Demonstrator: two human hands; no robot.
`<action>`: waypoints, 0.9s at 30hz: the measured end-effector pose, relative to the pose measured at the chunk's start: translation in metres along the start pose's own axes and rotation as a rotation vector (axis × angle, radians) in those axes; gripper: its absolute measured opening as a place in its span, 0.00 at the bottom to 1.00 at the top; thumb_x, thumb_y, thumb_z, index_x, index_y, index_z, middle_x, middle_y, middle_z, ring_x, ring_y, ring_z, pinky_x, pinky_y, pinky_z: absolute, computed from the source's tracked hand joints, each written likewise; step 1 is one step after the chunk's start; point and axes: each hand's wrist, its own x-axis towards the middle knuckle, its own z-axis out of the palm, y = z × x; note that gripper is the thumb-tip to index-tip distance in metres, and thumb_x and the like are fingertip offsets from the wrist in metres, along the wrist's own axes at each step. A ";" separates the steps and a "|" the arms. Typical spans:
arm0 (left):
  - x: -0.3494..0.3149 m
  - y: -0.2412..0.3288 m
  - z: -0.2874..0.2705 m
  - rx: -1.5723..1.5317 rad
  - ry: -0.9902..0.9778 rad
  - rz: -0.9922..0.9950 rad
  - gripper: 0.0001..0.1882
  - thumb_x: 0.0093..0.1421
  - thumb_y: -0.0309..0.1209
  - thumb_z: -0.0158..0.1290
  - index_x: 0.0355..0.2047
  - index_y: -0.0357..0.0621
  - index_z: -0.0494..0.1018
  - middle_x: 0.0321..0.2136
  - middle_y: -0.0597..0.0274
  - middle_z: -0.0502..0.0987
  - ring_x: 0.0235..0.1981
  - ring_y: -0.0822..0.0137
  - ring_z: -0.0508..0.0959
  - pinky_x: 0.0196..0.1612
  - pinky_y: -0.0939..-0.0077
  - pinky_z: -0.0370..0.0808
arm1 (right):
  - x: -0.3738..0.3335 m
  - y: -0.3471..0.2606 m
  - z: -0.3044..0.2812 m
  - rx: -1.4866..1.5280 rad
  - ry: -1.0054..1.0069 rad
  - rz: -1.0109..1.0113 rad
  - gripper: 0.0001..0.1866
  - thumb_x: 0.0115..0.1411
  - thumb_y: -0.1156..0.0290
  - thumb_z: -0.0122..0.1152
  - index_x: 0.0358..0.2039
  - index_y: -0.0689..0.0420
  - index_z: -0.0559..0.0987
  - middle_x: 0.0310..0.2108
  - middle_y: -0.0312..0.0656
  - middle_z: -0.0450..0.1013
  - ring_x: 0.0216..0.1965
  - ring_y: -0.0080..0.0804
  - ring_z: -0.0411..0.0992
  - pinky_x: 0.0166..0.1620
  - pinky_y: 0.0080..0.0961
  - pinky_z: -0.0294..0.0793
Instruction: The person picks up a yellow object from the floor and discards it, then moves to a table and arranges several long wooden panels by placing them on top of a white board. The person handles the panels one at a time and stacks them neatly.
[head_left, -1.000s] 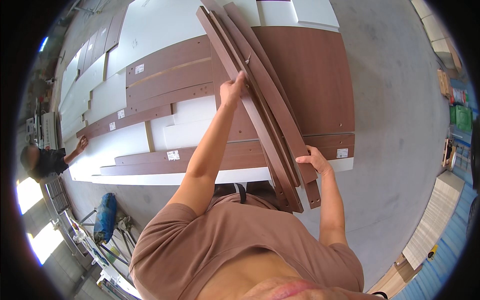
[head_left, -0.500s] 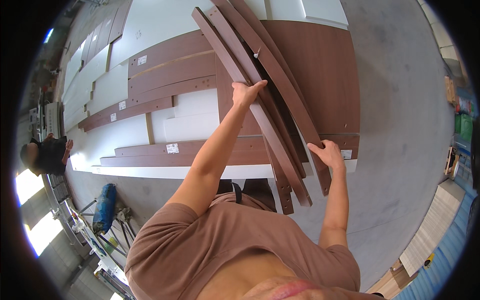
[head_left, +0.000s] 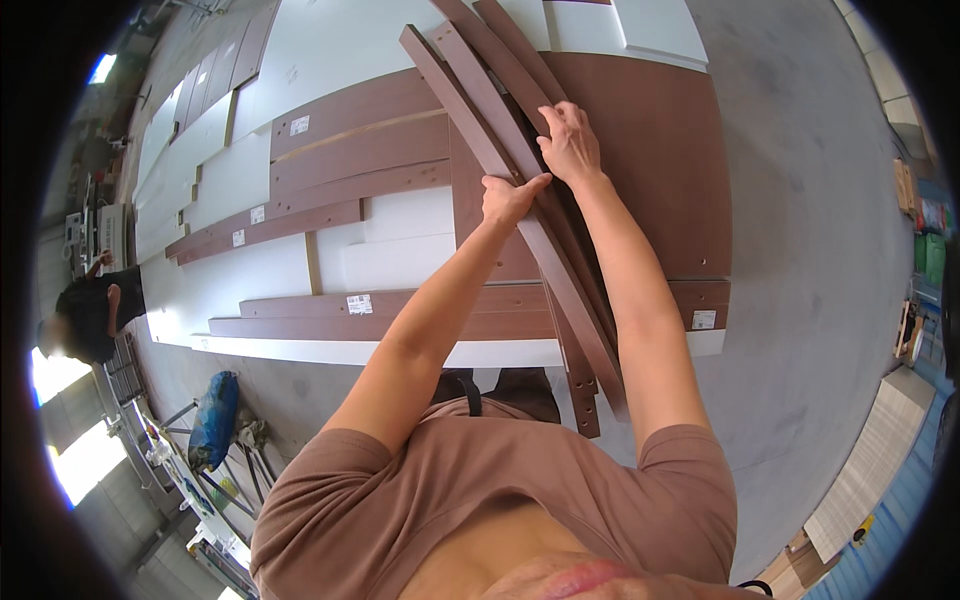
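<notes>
Several long, narrow brown boards lie in a slanting bundle over a larger stack of panels. My left hand (head_left: 512, 198) is closed around the left part of the bundle, on a brown board (head_left: 465, 115), with its thumb pointing right. Farther up, my right hand (head_left: 572, 148) has its bent fingers and thumb over another brown board (head_left: 490, 40) at the bundle's right side. My right hand and forearm hide much of that board. Below, the bundle's near ends overhang the front edge, and one end shows drilled holes (head_left: 583, 395).
Beneath the bundle are white panels (head_left: 395, 262) and a wide brown panel (head_left: 650, 160). Brown strips with white labels (head_left: 359, 304) lie to the left. Another person (head_left: 95, 310) stands at the far left. A blue wrapped bundle (head_left: 213, 420) and pale boards (head_left: 868, 465) stand on the floor.
My right hand has left the near end of the right-hand board and moved up and left, close to my left hand. My left hand stays on the bundle.
</notes>
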 end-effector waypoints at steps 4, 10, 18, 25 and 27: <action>-0.010 0.002 0.005 0.033 0.055 -0.005 0.52 0.41 0.58 0.69 0.52 0.28 0.61 0.46 0.39 0.76 0.43 0.49 0.81 0.34 0.60 0.83 | 0.006 0.007 0.005 -0.179 -0.109 -0.025 0.27 0.50 0.73 0.66 0.53 0.50 0.72 0.56 0.45 0.64 0.56 0.49 0.68 0.55 0.44 0.71; -0.020 -0.019 -0.001 -0.094 0.046 0.022 0.45 0.46 0.51 0.68 0.51 0.30 0.59 0.45 0.38 0.76 0.46 0.45 0.79 0.49 0.59 0.77 | 0.002 0.011 0.005 -0.239 -0.041 -0.088 0.19 0.55 0.76 0.58 0.49 0.50 0.74 0.59 0.46 0.63 0.60 0.48 0.63 0.59 0.48 0.66; -0.049 -0.035 0.022 -0.114 0.041 -0.009 0.45 0.45 0.51 0.68 0.51 0.30 0.60 0.47 0.35 0.74 0.51 0.42 0.76 0.52 0.56 0.75 | -0.003 0.019 0.014 -0.332 -0.066 -0.278 0.11 0.59 0.71 0.55 0.36 0.61 0.83 0.66 0.47 0.60 0.70 0.45 0.52 0.68 0.43 0.55; -0.081 -0.029 0.038 -0.158 -0.134 -0.005 0.39 0.47 0.48 0.66 0.45 0.29 0.61 0.40 0.34 0.76 0.44 0.45 0.78 0.48 0.57 0.76 | -0.016 0.058 -0.006 -0.411 -0.155 -0.231 0.08 0.62 0.74 0.55 0.31 0.60 0.81 0.64 0.47 0.62 0.68 0.47 0.54 0.67 0.41 0.57; -0.090 -0.029 0.036 -0.248 -0.120 -0.007 0.39 0.47 0.46 0.66 0.45 0.28 0.60 0.41 0.35 0.75 0.44 0.47 0.78 0.48 0.59 0.76 | -0.028 0.052 -0.025 -0.258 -0.007 -0.277 0.07 0.63 0.73 0.56 0.32 0.59 0.81 0.62 0.46 0.64 0.66 0.47 0.58 0.65 0.41 0.61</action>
